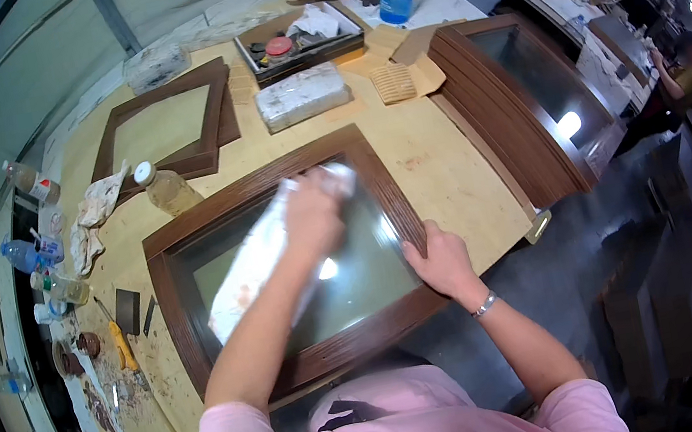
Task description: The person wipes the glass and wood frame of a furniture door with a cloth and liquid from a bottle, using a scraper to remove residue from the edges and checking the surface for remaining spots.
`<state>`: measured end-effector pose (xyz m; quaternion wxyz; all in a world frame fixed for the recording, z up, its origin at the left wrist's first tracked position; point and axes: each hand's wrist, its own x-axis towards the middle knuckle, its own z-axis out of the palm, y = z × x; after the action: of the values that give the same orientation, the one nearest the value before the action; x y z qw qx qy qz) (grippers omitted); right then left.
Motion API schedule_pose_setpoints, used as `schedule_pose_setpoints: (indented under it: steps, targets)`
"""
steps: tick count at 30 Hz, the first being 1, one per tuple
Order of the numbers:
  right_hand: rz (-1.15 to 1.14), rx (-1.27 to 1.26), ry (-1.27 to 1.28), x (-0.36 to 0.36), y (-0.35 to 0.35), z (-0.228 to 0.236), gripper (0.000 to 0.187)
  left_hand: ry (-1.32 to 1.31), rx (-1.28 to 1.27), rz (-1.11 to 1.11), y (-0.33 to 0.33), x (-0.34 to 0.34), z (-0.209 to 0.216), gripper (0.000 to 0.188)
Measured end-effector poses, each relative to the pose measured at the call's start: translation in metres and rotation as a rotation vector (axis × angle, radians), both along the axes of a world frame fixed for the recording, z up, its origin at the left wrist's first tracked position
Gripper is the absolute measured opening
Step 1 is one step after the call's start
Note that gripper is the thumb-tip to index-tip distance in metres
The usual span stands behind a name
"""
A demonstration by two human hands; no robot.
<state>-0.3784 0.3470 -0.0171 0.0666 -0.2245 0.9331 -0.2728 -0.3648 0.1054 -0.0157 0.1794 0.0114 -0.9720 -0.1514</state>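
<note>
A brown wooden frame with a glass pane lies on the workbench in front of me. My left hand presses a white cloth against the upper part of the glass; the hand is closed on it and slightly smeared by motion. The cloth trails down toward the pane's lower left, partly behind my forearm. At the frame's right side, my right hand grips the wooden edge, thumb on top and fingers mostly hidden beyond the rim.
Around the frame are a bottle of yellowish liquid, a stained rag, an empty wooden frame, a white wrapped block and a tool tray. Stacked glazed frames stand right. A yellow-handled tool lies left. A person works farther right.
</note>
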Motion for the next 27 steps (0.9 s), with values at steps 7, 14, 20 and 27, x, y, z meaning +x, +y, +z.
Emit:
schedule_pose_setpoints:
  steps: [7,14,20,27]
  targets:
    - [-0.004,0.009,0.009,0.0,-0.003,0.0,0.047,-0.036,-0.046,-0.123,0.03,-0.002,-0.004,0.047]
    - [0.016,-0.098,0.089,0.003,-0.01,-0.007,0.04,0.027,-0.047,-0.012,-0.003,-0.005,-0.003,0.048]
    - [-0.043,-0.222,-0.01,-0.005,0.002,-0.005,0.039,-0.294,0.078,-0.518,0.061,0.123,0.03,0.054]
    - [-0.023,-0.267,0.016,-0.004,-0.005,-0.003,0.041,-0.151,0.112,-0.373,0.04,0.08,0.035,0.046]
